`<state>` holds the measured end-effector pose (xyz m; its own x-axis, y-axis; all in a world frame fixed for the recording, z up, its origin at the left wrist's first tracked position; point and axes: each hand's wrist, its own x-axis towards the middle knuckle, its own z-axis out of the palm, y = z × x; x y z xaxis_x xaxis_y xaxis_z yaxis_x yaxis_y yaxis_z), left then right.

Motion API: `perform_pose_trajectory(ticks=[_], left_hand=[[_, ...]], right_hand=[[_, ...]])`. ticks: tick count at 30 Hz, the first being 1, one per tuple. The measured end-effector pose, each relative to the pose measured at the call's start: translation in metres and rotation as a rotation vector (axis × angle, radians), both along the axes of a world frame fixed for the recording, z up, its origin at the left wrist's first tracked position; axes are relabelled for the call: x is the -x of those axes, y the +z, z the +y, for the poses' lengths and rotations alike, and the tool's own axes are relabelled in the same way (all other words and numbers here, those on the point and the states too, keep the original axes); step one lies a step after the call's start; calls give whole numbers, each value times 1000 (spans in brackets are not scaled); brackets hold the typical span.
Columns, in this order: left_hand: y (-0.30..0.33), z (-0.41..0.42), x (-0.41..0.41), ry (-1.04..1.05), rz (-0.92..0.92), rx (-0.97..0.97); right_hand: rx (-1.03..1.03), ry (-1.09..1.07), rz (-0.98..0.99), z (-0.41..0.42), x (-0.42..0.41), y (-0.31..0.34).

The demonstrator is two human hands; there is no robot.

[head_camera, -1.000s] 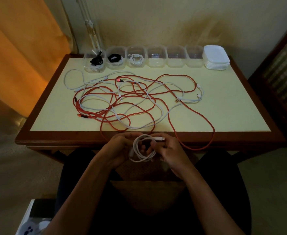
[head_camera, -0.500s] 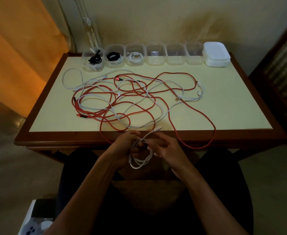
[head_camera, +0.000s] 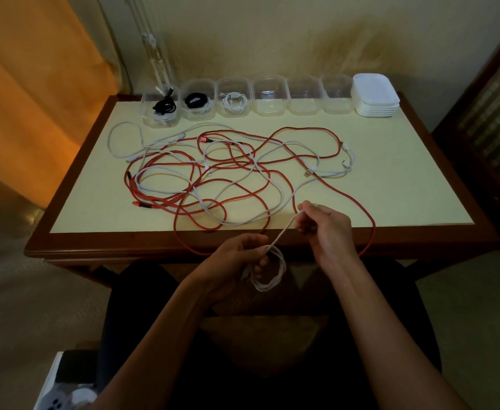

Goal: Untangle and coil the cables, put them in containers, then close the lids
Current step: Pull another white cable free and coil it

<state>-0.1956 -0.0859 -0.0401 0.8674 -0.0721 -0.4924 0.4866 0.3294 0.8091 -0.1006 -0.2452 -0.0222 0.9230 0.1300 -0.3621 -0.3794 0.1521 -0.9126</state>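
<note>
My left hand [head_camera: 244,255] grips a small coil of white cable [head_camera: 272,273] just in front of the table's near edge. My right hand [head_camera: 322,224] pinches that cable's free end and holds it up and to the right, so a straight stretch runs between the two hands. On the table lies a tangle of red cables [head_camera: 243,184] and white cables [head_camera: 166,173]. A row of clear containers [head_camera: 269,96] stands along the far edge; the three on the left hold coiled black and white cables.
A stack of white lids [head_camera: 374,96] sits at the right end of the container row. One red loop [head_camera: 370,232] hangs over the table's near edge. The wooden table rim [head_camera: 124,247] frames a pale top. A wall is behind, a curtain at left.
My right hand has pulled the cable's end out of the coil, up and to the right, stretching it taut. My left hand stays on the coil.
</note>
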Motion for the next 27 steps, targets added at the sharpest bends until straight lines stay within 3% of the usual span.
perform_pose_trajectory(ticks=[2, 6, 8, 13, 15, 19, 24, 27], left_hand=[[-2, 4, 0, -55, -29, -159], [-9, 6, 3, -144, -109, -683], [-11, 6, 5, -96, -117, -763], [-7, 12, 2, 0, -44, -698], [-4, 15, 0, -2, -41, -674], [-4, 18, 0, -68, -76, -622], [-2, 21, 2, -119, -161, -526], [-7, 26, 3, -129, -208, -356]], right_hand=[[6, -11, 5, -2, 0, 0], [37, -12, 3, -11, -2, -6], [155, 49, -91, -14, -1, -11], [874, 214, -713, -19, 8, -32], [989, 283, -880, -19, 12, -37], [881, 494, -945, -12, 24, -35], [778, 459, -911, -8, 21, -30], [646, 393, -702, -5, 25, -26]])
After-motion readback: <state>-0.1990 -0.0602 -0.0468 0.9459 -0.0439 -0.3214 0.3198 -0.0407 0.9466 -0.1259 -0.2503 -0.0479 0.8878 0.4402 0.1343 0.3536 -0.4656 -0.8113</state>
